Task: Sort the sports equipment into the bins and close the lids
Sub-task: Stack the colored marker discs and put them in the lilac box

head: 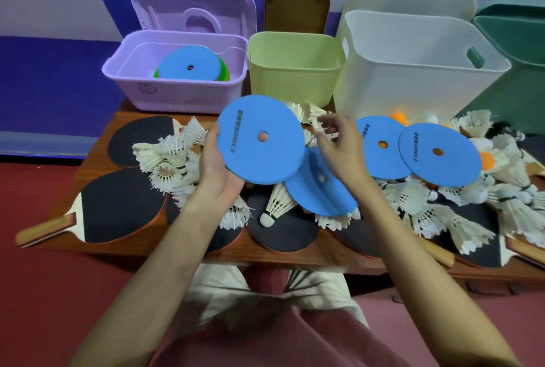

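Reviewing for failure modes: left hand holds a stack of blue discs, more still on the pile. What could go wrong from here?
1. The blue disc stack sits in the left hand by one edge only, slightly fanned; discs could slip out on the way to the purple bin.
2. The loose blue disc below the right hand rests on shuttlecocks; lifting it may drag them off the table.

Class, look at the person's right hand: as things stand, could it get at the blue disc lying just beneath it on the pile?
Probably yes. The right hand holds nothing, its fingers loosely curled, and hovers right above the loose blue disc. That disc lies on top of shuttlecocks with nothing covering it.
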`<state>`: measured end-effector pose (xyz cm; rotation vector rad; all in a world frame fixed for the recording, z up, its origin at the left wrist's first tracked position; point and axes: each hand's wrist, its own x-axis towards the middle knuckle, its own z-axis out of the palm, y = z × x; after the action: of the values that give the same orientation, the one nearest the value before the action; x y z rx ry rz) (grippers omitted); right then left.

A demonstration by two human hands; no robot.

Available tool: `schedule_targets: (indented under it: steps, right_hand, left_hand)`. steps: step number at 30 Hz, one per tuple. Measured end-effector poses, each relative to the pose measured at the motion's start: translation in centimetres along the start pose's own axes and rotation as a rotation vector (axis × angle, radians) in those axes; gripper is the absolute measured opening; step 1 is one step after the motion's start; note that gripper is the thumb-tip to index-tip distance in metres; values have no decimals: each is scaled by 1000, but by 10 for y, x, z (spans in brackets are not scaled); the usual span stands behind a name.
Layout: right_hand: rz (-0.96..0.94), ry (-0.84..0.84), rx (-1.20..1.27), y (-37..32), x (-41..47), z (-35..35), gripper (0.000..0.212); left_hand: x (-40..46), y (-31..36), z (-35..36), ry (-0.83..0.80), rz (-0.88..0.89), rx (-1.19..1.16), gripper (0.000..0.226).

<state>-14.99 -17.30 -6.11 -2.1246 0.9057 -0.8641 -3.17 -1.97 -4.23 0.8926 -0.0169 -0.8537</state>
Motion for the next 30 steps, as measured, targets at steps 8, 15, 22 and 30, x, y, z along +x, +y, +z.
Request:
schedule_targets:
  steps: [8,15,22,30]
  right_hand:
    - [-3,-356,-733,50,0,-23,51]
    - [26,-367,-788,52,12,-21,49]
    - [75,-314,-508,45,14,-29,42]
    - [-155,-98,262,0,5,-65,10]
  left_hand:
    - [-12,-2,-11,26,10,-37,39]
    - [-16,-1,-14,58,28,-14,40]
    - [-14,0,-14,69,72,0,39]
    - [-6,9,-13,77,116,-7,36]
